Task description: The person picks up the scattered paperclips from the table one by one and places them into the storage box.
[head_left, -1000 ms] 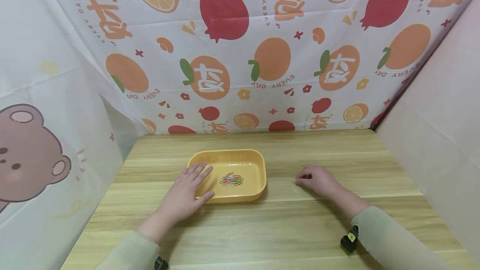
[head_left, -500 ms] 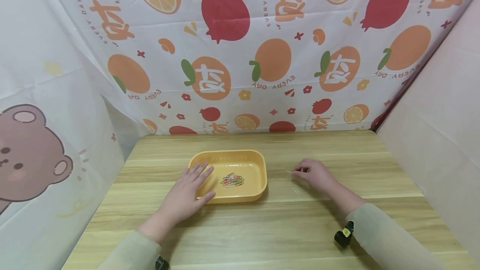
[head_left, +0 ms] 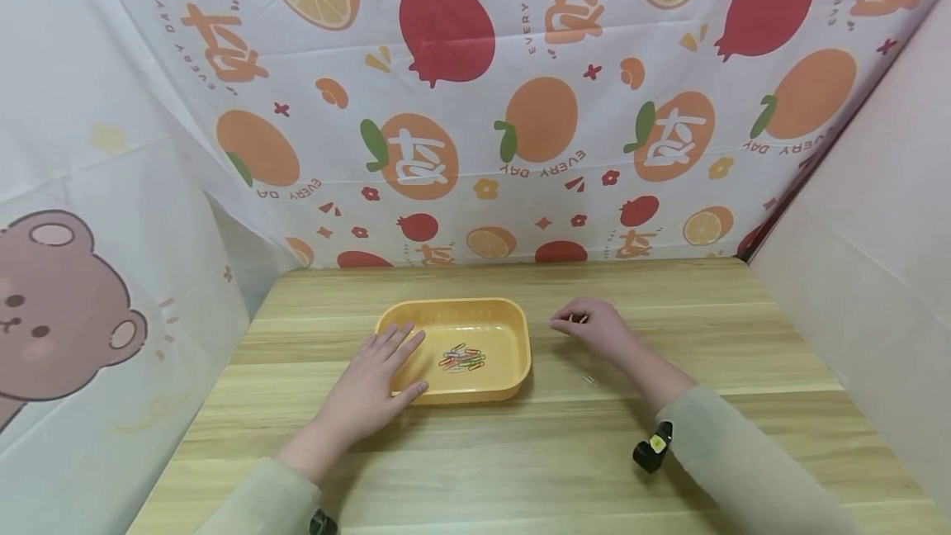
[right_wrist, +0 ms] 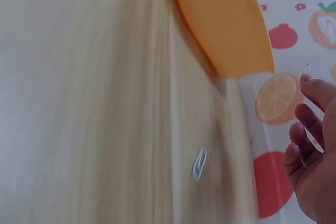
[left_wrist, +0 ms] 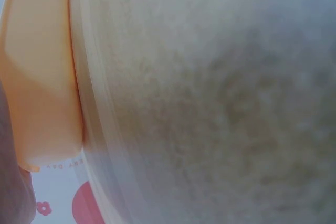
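A shallow yellow tray stands on the table with a small heap of coloured paper clips on its floor. My left hand rests over the tray's left end, fingers spread and reaching past the rim. To the right of the tray, my right hand is raised over the table. Its thumb and index finger pinch a thin paper clip, whose loop pokes out past the fingertips in the right wrist view. Below that hand, one white paper clip lies on the wood.
The wooden table runs back to a fruit-printed cloth. Pale cloth walls close in the left and right sides. A small black device sits at the right cuff.
My right hand has lifted a paper clip from the table and moved left and away from me, nearer the tray. The left hand stays on the tray.
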Available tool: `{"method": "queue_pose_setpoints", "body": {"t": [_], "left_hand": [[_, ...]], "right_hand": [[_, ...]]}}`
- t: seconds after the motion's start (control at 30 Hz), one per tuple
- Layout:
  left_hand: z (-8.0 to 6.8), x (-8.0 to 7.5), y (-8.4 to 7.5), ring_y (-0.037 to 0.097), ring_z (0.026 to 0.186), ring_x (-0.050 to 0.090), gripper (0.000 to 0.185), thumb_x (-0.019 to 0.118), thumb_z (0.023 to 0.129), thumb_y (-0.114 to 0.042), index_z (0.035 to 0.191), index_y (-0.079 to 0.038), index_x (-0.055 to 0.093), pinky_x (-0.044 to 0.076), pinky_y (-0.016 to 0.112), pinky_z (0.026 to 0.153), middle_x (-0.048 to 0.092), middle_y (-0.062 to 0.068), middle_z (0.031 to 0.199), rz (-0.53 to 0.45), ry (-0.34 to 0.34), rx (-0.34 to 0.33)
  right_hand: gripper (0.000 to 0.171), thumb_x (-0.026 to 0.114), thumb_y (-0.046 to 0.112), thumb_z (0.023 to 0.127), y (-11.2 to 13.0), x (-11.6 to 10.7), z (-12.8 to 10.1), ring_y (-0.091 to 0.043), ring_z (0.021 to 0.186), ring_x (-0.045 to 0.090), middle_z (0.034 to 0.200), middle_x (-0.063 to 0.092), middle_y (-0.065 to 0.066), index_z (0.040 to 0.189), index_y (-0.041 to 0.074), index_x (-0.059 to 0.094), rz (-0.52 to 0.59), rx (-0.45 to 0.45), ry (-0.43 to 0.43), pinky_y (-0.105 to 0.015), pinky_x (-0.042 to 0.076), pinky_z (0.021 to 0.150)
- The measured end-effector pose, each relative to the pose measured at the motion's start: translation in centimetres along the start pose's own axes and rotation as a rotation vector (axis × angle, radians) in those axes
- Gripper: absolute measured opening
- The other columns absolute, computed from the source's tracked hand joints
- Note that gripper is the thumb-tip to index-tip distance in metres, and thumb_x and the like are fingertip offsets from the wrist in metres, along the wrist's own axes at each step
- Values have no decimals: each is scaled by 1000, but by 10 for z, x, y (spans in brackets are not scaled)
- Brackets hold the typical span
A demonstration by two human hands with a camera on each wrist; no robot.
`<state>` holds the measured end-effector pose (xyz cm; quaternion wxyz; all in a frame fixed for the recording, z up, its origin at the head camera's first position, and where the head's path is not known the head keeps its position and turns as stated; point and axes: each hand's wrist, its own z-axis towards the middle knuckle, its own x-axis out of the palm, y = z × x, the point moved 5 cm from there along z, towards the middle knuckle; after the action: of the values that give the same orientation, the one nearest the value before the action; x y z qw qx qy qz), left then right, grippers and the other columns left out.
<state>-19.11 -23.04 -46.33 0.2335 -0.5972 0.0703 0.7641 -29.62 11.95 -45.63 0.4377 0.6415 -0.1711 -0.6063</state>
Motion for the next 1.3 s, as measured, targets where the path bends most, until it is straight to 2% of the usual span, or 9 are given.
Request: {"method": "queue_pose_setpoints", "body": {"t": [0.2, 0.4, 0.6, 0.8, 1.0, 1.13, 1.3], "left_hand": [[0, 1, 1, 32, 149, 23, 75, 54, 95, -60, 156, -22, 33, 15, 52, 121, 30, 7, 161, 5, 11, 1], [0, 1, 1, 32, 148, 23, 76, 50, 95, -63, 156, -21, 33, 16, 53, 121, 30, 8, 161, 10, 11, 6], [0, 2, 1, 31, 149, 22, 75, 54, 95, -60, 157, -22, 32, 14, 52, 122, 29, 7, 161, 4, 20, -3], [0, 2, 1, 32, 149, 22, 76, 49, 95, -64, 157, -23, 32, 15, 53, 121, 29, 7, 161, 9, 17, 0], [0, 0, 0, 32, 148, 24, 75, 52, 95, -61, 156, -22, 33, 17, 54, 121, 31, 8, 160, 15, 0, 10], [0, 0, 0, 33, 148, 25, 75, 58, 94, -57, 156, -21, 34, 19, 56, 119, 32, 9, 160, 13, -7, 10], [1, 0, 0, 33, 148, 25, 75, 54, 95, -60, 156, -21, 35, 19, 56, 119, 33, 9, 160, 12, -10, 14]], "right_hand": [[17, 74, 30, 90, 22, 16, 11, -15, 81, 58, 88, 67, 4, 98, 16, 78, 64, -46, 11, -28, 52, 67], [15, 75, 28, 90, 44, 36, 21, -15, 81, 59, 89, 69, 4, 98, 16, 79, 116, -36, 19, -28, 51, 68], [8, 76, 26, 89, 60, 54, 32, -15, 81, 59, 86, 68, 5, 94, 20, 79, 126, -35, 19, -30, 52, 69], [9, 76, 28, 89, 72, 66, 37, -16, 80, 59, 85, 67, 6, 93, 20, 79, 133, -60, 39, -31, 51, 69], [14, 73, 27, 91, 82, 77, 40, -13, 77, 57, 83, 66, 7, 97, 16, 79, 59, -113, 90, -28, 50, 65], [8, 73, 27, 92, 89, 87, 42, -10, 74, 53, 82, 64, 10, 92, 20, 78, -58, -149, 126, -25, 48, 63], [6, 73, 24, 91, 100, 102, 44, -7, 75, 54, 82, 64, 12, 89, 20, 76, -227, -227, 199, -22, 48, 68]]}}
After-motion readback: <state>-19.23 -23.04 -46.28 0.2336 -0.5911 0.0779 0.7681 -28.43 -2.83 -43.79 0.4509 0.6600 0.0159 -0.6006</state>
